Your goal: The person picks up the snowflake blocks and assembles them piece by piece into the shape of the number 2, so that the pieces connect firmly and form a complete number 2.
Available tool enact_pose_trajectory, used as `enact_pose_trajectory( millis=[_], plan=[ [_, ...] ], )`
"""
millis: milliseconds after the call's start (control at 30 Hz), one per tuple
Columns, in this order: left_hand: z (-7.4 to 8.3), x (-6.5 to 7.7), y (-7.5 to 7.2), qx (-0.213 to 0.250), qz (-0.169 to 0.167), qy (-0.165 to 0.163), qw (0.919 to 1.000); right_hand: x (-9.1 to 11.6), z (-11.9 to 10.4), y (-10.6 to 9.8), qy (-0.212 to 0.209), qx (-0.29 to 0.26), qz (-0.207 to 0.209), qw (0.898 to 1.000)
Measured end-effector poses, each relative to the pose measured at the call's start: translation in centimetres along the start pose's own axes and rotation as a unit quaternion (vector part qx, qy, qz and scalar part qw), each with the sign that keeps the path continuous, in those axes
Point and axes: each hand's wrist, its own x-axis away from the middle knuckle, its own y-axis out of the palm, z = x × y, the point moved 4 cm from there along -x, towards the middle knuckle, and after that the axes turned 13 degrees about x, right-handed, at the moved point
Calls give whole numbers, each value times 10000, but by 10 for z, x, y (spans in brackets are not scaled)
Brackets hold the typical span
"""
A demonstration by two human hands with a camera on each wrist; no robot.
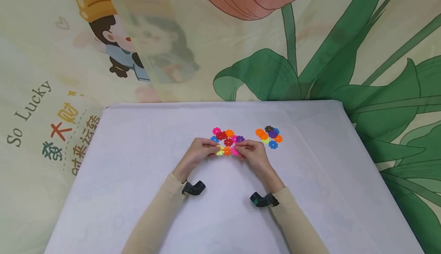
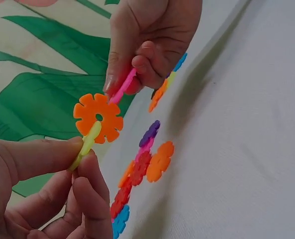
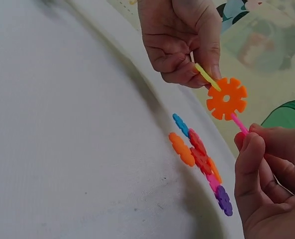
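Three notched plastic flower discs hang together in a row between my hands, above the white table. My left hand [image 1: 203,149] pinches the yellow disc [image 2: 90,138] between thumb and fingertips. In the same way my right hand [image 1: 254,155] holds the pink disc [image 2: 123,88] by its edge. The orange disc [image 3: 233,105] sits in the middle, with the yellow and pink ones set edge-on against opposite sides of its rim. They look slotted into it. Neither hand touches the tabletop.
Just beyond my hands lies a group of loose discs, among them a red disc [image 1: 228,142] and a purple disc [image 1: 240,139]. Farther right is another group with a blue disc [image 1: 273,145]. The white-covered table [image 1: 138,139] ends at a printed cloth backdrop [image 1: 193,89].
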Motion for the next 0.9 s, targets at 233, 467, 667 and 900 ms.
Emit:
enact_pose_trajectory(
  millis=[233, 467, 667, 900],
  plan=[
    [1, 1, 4, -221, 12, 73, 9997, 5, -7, -1, 135, -88, -92, 9998],
    [-3, 0, 4, -260, 4, 94, 9996, 2, 7, 4, 88, -459, -101, 9989],
    [-2, 0, 7, -109, -10, 165, 9998, 1, 10, 6, -9, -482, 94, 9988],
    [-1, 0, 10, -92, 15, 299, 9995, 3, 5, 8, -269, -537, 85, 9982]
  ],
)
